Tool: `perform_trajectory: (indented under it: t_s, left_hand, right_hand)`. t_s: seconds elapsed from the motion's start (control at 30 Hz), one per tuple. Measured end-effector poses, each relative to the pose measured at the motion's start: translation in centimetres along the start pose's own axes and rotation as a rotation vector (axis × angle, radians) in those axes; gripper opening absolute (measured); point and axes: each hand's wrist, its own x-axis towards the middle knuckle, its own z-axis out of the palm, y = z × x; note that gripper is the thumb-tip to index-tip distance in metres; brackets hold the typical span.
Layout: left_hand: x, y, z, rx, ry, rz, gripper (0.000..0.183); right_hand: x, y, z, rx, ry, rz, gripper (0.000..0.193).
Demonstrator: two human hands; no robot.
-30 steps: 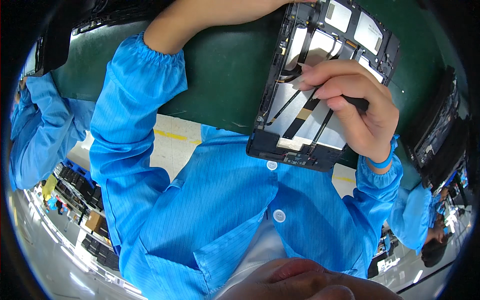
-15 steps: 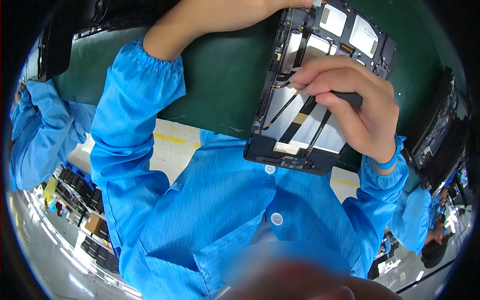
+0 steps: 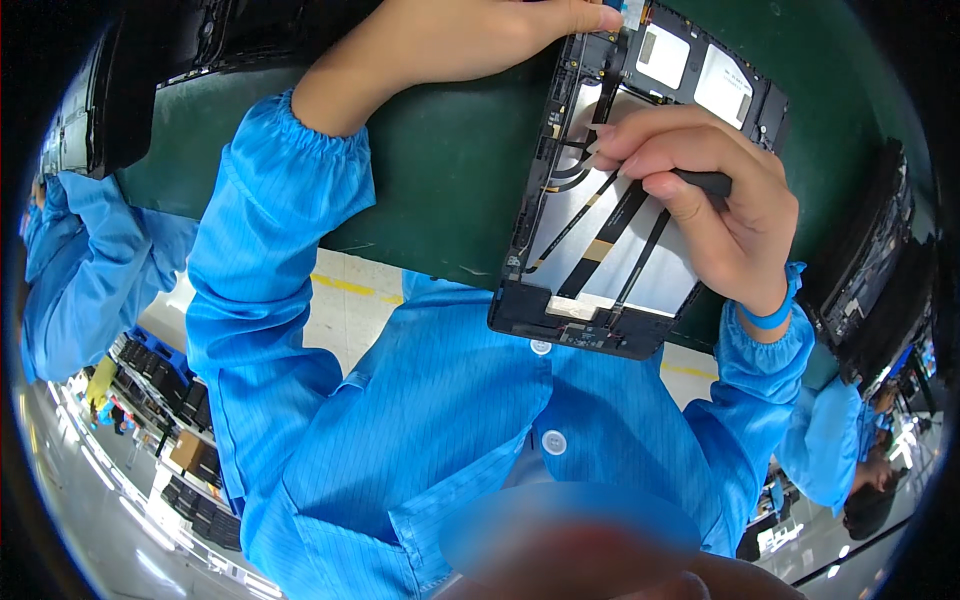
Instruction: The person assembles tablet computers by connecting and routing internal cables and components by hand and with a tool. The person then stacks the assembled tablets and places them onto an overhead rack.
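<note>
An opened tablet (image 3: pixel 640 268) lies tilted on the green table, its inside facing up with black ribbon cables, pale silver panels and a dark frame. At its upper left corner my left hand (image 3: pixel 470 42) grips the edge, the thumb pressed on it; the other fingers are mostly cut off by the picture's top. My right hand (image 3: pixel 725 200) is over the middle of the tablet, fingers pinched round a slim tool with a black handle (image 3: pixel 706 182). The fingers hide the tool's tip, close to the thin cables at the tablet's left side.
The green tabletop (image 3: pixel 440 170) spreads around the tablet. Black device parts (image 3: pixel 870 260) stand along the right edge, and more dark panels (image 3: pixel 125 110) are at the upper left. Blue-sleeved people (image 3: pixel 90 270) sit at both sides.
My left thumb shows more at the tablet's corner. The right hand stays over the cables with the tool, its fingers shifted slightly. The tablet's lower edge sits slightly lower in view.
</note>
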Motion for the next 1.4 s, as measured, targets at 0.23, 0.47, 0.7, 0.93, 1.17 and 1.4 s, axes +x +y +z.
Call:
perform_trajectory:
  t_s: [0.23, 0.47, 0.7, 0.93, 1.17, 1.4]
  left_hand:
    - [-0.01, -0.22, -0.03, -0.031, 0.019, 0.063, 0.023]
    - [0.15, 0.20, -0.02, -0.027, 0.006, 0.022, 0.023]
    - [0.04, -0.15, -0.01, -0.012, 0.016, 0.068, 0.023]
    - [0.20, 0.10, 0.06, -0.031, 0.010, 0.036, 0.024]
    - [0.14, -0.37, 0.49, -0.036, 0.025, 0.090, 0.024]
    - [0.33, 0.23, 0.52, -0.017, 0.016, 0.066, 0.023]
  right_hand:
    - [0.07, 0.23, -0.05, 0.006, -0.001, 0.011, 0.009]
    - [-0.18, 0.39, -0.25, 0.023, 0.048, 0.029, 0.012]
    - [-0.08, 0.87, -0.29, 0.033, 0.019, -0.049, 0.011]
    - [0.06, 0.48, -0.27, 0.027, -0.004, -0.019, 0.010]
    - [-0.45, 0.60, -0.18, -0.017, 0.057, 0.024, 0.012]
    - [-0.68, 0.84, -0.06, -0.011, 0.119, 0.029, 0.013]
